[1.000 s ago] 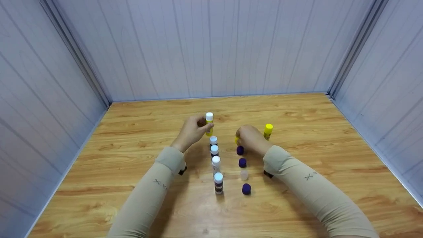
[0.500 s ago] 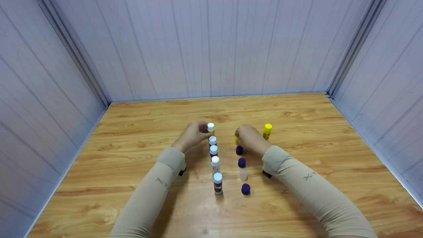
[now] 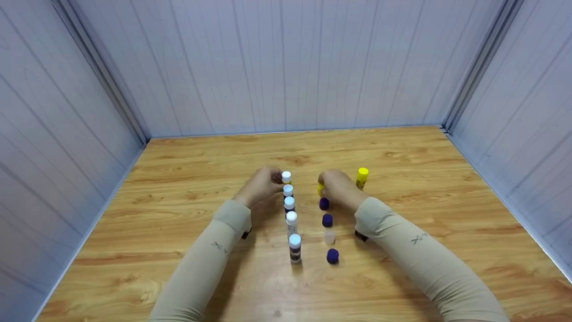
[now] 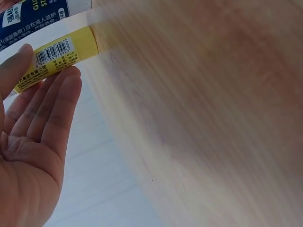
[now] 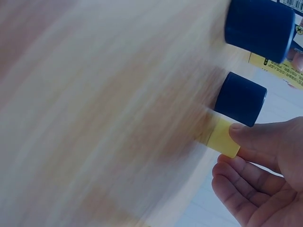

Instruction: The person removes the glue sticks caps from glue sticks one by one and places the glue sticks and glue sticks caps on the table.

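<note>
My left hand pinches a yellow glue stick, its white top uncapped, between thumb and fingers. It stands upright at the far end of a row of glue sticks, its base at the tabletop in the left wrist view. Just in front of it is a dark blue glue stick. My right hand pinches a small yellow cap resting on the table. Beside that cap sits a dark blue cap, the far one of a line of caps. Most of the yellow cap is hidden by my fingers in the head view.
Nearer to me stand more uncapped glue sticks, including a white one and a dark one. A translucent cap and a dark cap lie right of them. A capped yellow glue stick stands beyond my right wrist.
My left hand has lowered the yellow glue stick toward me, down to the table at the row's far end. My right hand has stayed on the yellow cap.
</note>
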Available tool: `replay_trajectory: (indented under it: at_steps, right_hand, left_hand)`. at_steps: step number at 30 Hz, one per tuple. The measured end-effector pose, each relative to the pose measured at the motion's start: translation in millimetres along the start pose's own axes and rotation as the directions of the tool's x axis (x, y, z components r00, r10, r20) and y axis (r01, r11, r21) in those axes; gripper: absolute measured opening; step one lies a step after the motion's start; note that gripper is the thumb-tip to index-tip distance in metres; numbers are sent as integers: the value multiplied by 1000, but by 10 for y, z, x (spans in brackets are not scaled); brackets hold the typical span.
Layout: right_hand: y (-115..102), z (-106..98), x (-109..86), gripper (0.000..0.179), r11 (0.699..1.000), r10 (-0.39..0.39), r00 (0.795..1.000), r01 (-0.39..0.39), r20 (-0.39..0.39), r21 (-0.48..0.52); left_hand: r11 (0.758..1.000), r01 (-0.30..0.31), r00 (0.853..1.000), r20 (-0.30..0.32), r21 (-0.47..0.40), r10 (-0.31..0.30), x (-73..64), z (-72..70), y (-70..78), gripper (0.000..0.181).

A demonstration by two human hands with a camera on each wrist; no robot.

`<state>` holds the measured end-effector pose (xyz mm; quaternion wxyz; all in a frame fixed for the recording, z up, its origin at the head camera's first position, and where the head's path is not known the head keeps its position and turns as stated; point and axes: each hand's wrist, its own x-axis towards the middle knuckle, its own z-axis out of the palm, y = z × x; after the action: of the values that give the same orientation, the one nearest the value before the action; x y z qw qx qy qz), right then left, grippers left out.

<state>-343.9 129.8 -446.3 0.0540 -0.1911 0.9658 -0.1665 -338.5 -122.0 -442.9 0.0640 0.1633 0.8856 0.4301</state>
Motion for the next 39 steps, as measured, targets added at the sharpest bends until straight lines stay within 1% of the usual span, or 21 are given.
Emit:
replay_trajectory:
  at_steps: [3, 8, 13, 17, 19, 21, 24, 27, 31, 35, 39]
  right_hand:
    - [0, -6, -5, 27, 1000, -15, 1000, 15, -6, -18]
    - [-4, -4, -7, 26, 999, -17, 1000, 18, 6, -26]
    - [4, -43, -46, 39, 999, -20, 1000, 20, 8, -33]
    - [-16, -200, -106, 50, 999, -25, 999, 24, -26, -23]
    - [-23, -310, -135, 52, 999, -26, 998, 24, -59, -21]
    - [-15, -419, -168, 52, 999, -25, 996, 23, -88, -26]
    - [21, -566, -219, 52, 1000, -3, 994, 0, -108, -24]
    - [97, -668, -277, 51, 999, 21, 995, -24, -101, -24]
    - [223, -748, -341, 52, 998, 47, 996, -50, -75, -37]
    - [342, -790, -400, 54, 996, 76, 997, -78, -33, -40]
    - [426, -803, -446, 54, 995, 82, 997, -81, 1, -57]
  left_hand:
    - [1000, 6, 1000, 12, 4, -6, -8, -2, 20, 16]
    - [1000, 17, 1000, 13, 18, -17, -23, 8, 29, 15]
    - [999, 35, 999, 28, 8, -36, -30, 35, 24, 18]
    - [999, 35, 999, 22, 39, -36, -30, 39, 24, 18]
    - [998, 28, 999, 13, 51, -29, -27, 31, 27, 18]
    - [999, 27, 1000, 13, 44, -28, -22, 20, 29, 18]
    - [999, 38, 999, 12, 27, -38, -18, 1, 33, 18]
    - [999, 45, 999, 10, 20, -45, -18, -5, 33, 17]
    - [999, 45, 999, 9, 20, -45, -18, -4, 25, 17]
    - [999, 48, 999, 7, 12, -48, -21, 5, 16, 16]
    - [998, 60, 998, 3, 1, -60, -34, 2, 13, 16]
